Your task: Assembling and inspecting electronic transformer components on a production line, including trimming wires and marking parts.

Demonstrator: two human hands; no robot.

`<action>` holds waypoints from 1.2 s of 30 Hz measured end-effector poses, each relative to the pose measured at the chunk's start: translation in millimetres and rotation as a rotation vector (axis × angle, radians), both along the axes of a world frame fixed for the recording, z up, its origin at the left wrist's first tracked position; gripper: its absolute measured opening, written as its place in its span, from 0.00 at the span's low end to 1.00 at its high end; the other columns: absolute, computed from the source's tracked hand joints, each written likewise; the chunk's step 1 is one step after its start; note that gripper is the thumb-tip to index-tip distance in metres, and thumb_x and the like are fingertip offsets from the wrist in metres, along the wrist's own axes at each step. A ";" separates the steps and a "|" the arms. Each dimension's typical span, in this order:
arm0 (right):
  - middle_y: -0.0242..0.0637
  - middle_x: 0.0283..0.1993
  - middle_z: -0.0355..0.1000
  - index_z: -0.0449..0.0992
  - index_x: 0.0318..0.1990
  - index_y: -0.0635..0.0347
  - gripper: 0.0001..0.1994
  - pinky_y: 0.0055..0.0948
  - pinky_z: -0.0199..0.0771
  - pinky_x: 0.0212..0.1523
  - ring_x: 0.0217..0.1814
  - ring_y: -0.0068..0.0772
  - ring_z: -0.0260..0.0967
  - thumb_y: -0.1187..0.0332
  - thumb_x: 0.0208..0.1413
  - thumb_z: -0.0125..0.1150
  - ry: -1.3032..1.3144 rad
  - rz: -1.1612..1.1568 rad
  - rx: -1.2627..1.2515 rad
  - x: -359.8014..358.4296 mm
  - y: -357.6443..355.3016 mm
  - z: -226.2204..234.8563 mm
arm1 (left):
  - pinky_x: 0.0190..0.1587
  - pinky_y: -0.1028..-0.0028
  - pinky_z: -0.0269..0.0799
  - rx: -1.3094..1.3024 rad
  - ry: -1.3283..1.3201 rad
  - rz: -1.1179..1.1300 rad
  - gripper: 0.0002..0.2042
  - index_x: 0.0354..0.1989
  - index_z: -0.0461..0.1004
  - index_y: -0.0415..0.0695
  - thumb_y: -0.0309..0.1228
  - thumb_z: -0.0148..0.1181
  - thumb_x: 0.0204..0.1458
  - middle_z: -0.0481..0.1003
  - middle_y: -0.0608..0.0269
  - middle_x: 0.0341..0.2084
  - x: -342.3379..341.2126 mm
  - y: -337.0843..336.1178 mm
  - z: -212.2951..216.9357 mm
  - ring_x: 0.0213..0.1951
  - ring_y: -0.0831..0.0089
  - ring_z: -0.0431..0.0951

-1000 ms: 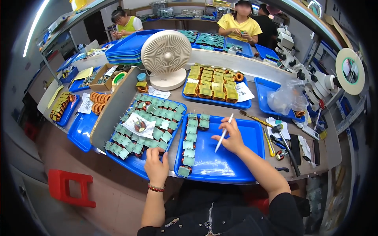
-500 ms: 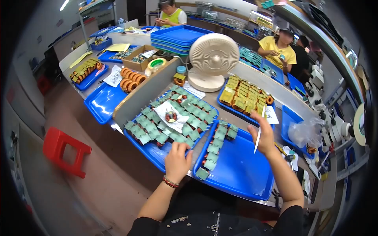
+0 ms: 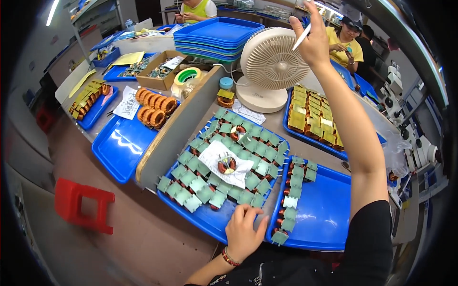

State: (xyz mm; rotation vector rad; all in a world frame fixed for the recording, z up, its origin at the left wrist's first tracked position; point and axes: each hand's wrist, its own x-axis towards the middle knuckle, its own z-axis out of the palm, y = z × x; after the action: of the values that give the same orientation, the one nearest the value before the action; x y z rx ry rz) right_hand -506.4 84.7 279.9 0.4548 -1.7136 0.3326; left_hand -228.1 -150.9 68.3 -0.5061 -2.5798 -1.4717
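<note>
My left hand (image 3: 245, 231) is at the near edge of a blue tray (image 3: 202, 217) packed with coils topped by small green boards (image 3: 192, 203). Its fingers are bent and apart, the tips beside the nearest boards, and nothing shows in its grasp. Among them, a crumpled white paper (image 3: 236, 178) carries a bare copper coil (image 3: 226, 165). Raised in front of the beige fan (image 3: 276, 66), my right hand (image 3: 315, 45) grips a slim white pointed stick (image 3: 301, 38). To the right, a second blue tray (image 3: 322, 209) has a column of green-board coils (image 3: 290, 202) along its left side.
A grey partition (image 3: 179, 121) separates this bench from one with orange coils (image 3: 155, 107) and a cardboard box (image 3: 162, 71). Stacked blue trays (image 3: 217, 35) stand behind. Yellow-topped coils (image 3: 310, 114) fill a tray at the right. A red stool (image 3: 86, 205) stands left. Two co-workers sit across.
My right hand has risen from over the right tray to the fan, still with the white stick. My left hand stays by the near edge of the coil tray. The whole view has shifted.
</note>
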 end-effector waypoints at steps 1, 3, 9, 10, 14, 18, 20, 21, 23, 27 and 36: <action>0.47 0.58 0.62 0.64 0.55 0.56 0.25 0.35 0.59 0.58 0.60 0.47 0.60 0.54 0.54 0.56 -0.004 -0.011 0.006 -10.3 6.6 -6.5 | 0.30 0.69 0.68 0.006 -0.004 -0.011 0.09 0.31 0.73 0.44 0.32 0.63 0.42 0.67 0.58 0.33 -2.3 0.3 1.2 0.32 0.61 0.72; 0.44 0.51 0.69 0.69 0.50 0.56 0.22 0.34 0.63 0.53 0.53 0.44 0.66 0.51 0.54 0.53 -0.424 -0.250 0.345 -25.4 16.3 -22.4 | 0.30 0.69 0.67 0.041 -0.043 -0.041 0.10 0.31 0.73 0.44 0.32 0.64 0.41 0.67 0.59 0.33 -2.7 -4.7 5.0 0.31 0.62 0.72; 0.41 0.26 0.72 0.75 0.33 0.60 0.19 0.32 0.69 0.38 0.28 0.37 0.69 0.51 0.52 0.55 -0.182 0.660 0.079 -31.1 11.2 20.2 | 0.30 0.70 0.67 0.069 -0.030 -0.082 0.10 0.31 0.73 0.44 0.32 0.64 0.41 0.67 0.59 0.32 -4.5 -8.4 2.3 0.31 0.63 0.71; 0.42 0.34 0.72 0.73 0.40 0.60 0.19 0.33 0.68 0.43 0.36 0.39 0.69 0.52 0.52 0.55 -0.382 0.259 -0.015 -24.3 5.0 20.2 | 0.30 0.70 0.67 0.062 -0.031 -0.075 0.10 0.32 0.74 0.44 0.33 0.63 0.42 0.67 0.59 0.32 -3.3 -9.5 2.1 0.31 0.63 0.71; 0.45 0.40 0.73 0.71 0.47 0.59 0.21 0.33 0.67 0.49 0.45 0.40 0.70 0.54 0.51 0.58 -0.461 -0.240 -0.041 -12.0 13.5 12.3 | 0.31 0.69 0.68 0.060 -0.005 -0.076 0.10 0.32 0.73 0.43 0.33 0.63 0.42 0.67 0.59 0.32 -0.4 -5.7 3.6 0.32 0.62 0.72; 0.47 0.40 0.73 0.72 0.46 0.58 0.22 0.38 0.68 0.46 0.44 0.46 0.70 0.51 0.51 0.54 -0.322 -0.260 0.106 23.3 31.3 14.2 | 0.33 0.67 0.68 0.054 0.049 -0.029 0.09 0.30 0.73 0.43 0.31 0.62 0.43 0.68 0.58 0.32 0.9 -4.0 0.0 0.33 0.59 0.72; 0.48 0.43 0.71 0.70 0.49 0.55 0.25 0.40 0.67 0.46 0.46 0.50 0.69 0.47 0.51 0.56 -0.369 -0.240 0.188 47.8 49.6 18.4 | 0.33 0.69 0.68 0.096 0.029 0.000 0.07 0.29 0.72 0.41 0.29 0.61 0.43 0.68 0.58 0.31 0.5 -1.7 -4.5 0.31 0.62 0.72; 0.48 0.43 0.71 0.70 0.49 0.55 0.25 0.40 0.67 0.46 0.46 0.50 0.69 0.47 0.51 0.56 -0.368 -0.244 0.183 64.3 53.1 21.7 | 0.33 0.72 0.68 0.130 0.006 0.014 0.06 0.28 0.72 0.40 0.27 0.61 0.43 0.69 0.58 0.29 -1.1 -1.7 -7.8 0.30 0.65 0.71; 0.43 0.37 0.73 0.67 0.50 0.59 0.23 0.31 0.68 0.42 0.41 0.38 0.71 0.52 0.54 0.55 -0.359 -0.269 0.193 95.2 65.3 29.4 | 0.32 0.73 0.67 0.182 0.029 0.029 0.05 0.27 0.72 0.39 0.26 0.60 0.44 0.69 0.58 0.27 -2.7 0.4 -10.0 0.28 0.68 0.71; 0.43 0.44 0.72 0.68 0.49 0.59 0.20 0.33 0.66 0.48 0.47 0.40 0.69 0.57 0.53 0.57 -0.534 -0.156 0.182 162.2 82.7 30.4 | 0.32 0.75 0.68 0.156 0.068 0.064 0.07 0.30 0.71 0.37 0.26 0.60 0.44 0.70 0.59 0.27 -1.2 4.2 -12.6 0.28 0.71 0.71; 0.42 0.47 0.69 0.70 0.41 0.56 0.20 0.43 0.66 0.48 0.49 0.48 0.65 0.66 0.38 0.68 -0.838 0.014 0.541 360.3 65.1 -67.3 | 0.30 0.76 0.68 0.013 0.145 0.152 0.16 0.41 0.72 0.42 0.26 0.63 0.40 0.68 0.61 0.32 5.4 9.0 -12.7 0.26 0.73 0.70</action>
State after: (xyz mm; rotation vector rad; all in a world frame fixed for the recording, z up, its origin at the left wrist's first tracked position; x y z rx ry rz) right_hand -146.1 149.8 212.6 0.7899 -2.6373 0.0481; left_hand -222.7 -141.9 55.7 -0.3895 -2.4365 -1.3494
